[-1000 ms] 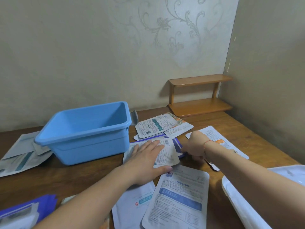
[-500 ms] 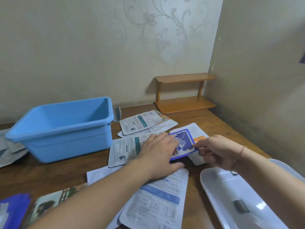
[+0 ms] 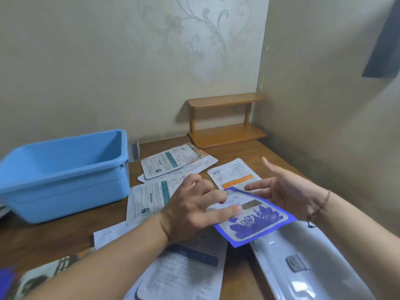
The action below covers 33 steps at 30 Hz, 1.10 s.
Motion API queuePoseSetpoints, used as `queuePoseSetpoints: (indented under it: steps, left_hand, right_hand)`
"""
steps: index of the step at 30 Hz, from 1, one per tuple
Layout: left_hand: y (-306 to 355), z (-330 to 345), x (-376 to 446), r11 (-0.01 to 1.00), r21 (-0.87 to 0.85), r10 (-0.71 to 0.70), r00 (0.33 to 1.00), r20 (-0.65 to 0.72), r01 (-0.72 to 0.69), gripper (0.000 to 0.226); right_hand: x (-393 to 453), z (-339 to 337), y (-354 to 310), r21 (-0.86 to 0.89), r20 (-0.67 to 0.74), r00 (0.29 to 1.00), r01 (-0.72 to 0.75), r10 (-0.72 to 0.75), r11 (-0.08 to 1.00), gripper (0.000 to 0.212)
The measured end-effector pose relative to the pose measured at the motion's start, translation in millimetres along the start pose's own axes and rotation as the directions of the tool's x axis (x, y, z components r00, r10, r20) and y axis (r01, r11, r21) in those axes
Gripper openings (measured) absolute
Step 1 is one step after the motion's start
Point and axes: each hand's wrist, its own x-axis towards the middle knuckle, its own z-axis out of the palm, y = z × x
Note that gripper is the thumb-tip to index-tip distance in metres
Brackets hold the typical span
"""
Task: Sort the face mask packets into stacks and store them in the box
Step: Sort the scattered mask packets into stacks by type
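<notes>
My left hand (image 3: 192,211) holds a purple-and-white face mask packet (image 3: 257,221) by its left end, thumb lying across its face, just above the table. My right hand (image 3: 283,191) is beside it with fingers straight and spread, fingertips at the packet's upper edge. The empty light blue box (image 3: 65,169) stands at the left. White packets with a teal stripe lie near the box (image 3: 151,198) and farther back (image 3: 171,163). An orange-striped packet (image 3: 236,176) lies behind the purple one. A blue-striped packet (image 3: 190,267) lies under my left forearm.
A white plastic lid (image 3: 303,269) lies at the bottom right, partly under the purple packet. A small wooden shelf (image 3: 225,120) stands in the back corner against the walls. More packets (image 3: 32,280) lie at the bottom left edge.
The purple packet came out from under the teal-striped one and moved right. My right hand let go of it and opened; my left hand now holds it.
</notes>
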Motion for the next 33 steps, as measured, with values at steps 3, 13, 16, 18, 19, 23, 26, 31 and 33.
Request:
queuePoseSetpoints:
  steps: [3, 13, 16, 18, 19, 23, 26, 31, 33]
  left_hand:
    - [-1.7, -5.3, -7.4, 0.999, 0.052, -0.017, 1.000, 0.002, 0.016, 0.035]
    - [44.4, -48.5, 25.6, -0.294, -0.318, -0.792, -0.044, 0.609, 0.901, 0.068]
    - [47.4, -56.6, 37.1, -0.790, -0.440, -0.485, 0.005, 0.875, 0.427, 0.028]
    - [50.2, -62.7, 37.2, -0.779, -0.426, -0.467, 0.028, 0.884, 0.459, 0.033]
    - [50.7, -64.7, 34.5, -0.726, -0.434, -0.499, 0.025, 0.866, 0.533, 0.027]
    - [45.2, -76.1, 12.9, -0.533, -0.450, -0.655, -0.013, 0.756, 0.717, 0.019]
    - [42.3, -101.4, -3.6, -0.480, -0.424, -0.681, -0.020, 0.732, 0.768, 0.021]
    - [44.3, -165.5, -26.1, -0.237, -0.309, -0.795, -0.001, 0.607, 0.921, 0.036]
    - [49.5, -197.5, -38.8, -0.165, -0.250, -0.882, -0.030, 0.471, 0.954, 0.052]
  right_hand:
    - [2.4, 15.2, 5.0, -0.164, 0.087, 0.996, 0.037, -0.023, 0.986, 0.058]
    - [-25.5, 7.0, -16.9, -0.124, -0.019, 0.904, 0.422, -0.427, 0.898, 0.070]
    - [-30.3, 17.1, -12.0, -0.090, 0.051, 0.839, 0.545, -0.542, 0.834, 0.083]
    - [-27.4, 28.9, -6.3, -0.053, 0.033, 0.811, 0.586, -0.585, 0.809, 0.077]
    - [-25.6, 35.7, -3.9, -0.043, 0.012, 0.803, 0.596, -0.596, 0.802, 0.066]
    - [-17.0, 62.5, -1.4, -0.120, -0.005, 0.809, 0.583, -0.587, 0.804, 0.038]
    - [-8.1, 84.7, -10.2, -0.185, -0.006, 0.799, 0.590, -0.601, 0.786, 0.029]
    - [11.5, 138.9, -8.3, -0.291, 0.084, 0.792, 0.601, -0.605, 0.745, 0.031]
    - [14.4, 168.8, -3.5, -0.318, 0.154, 0.792, 0.606, -0.591, 0.729, 0.035]
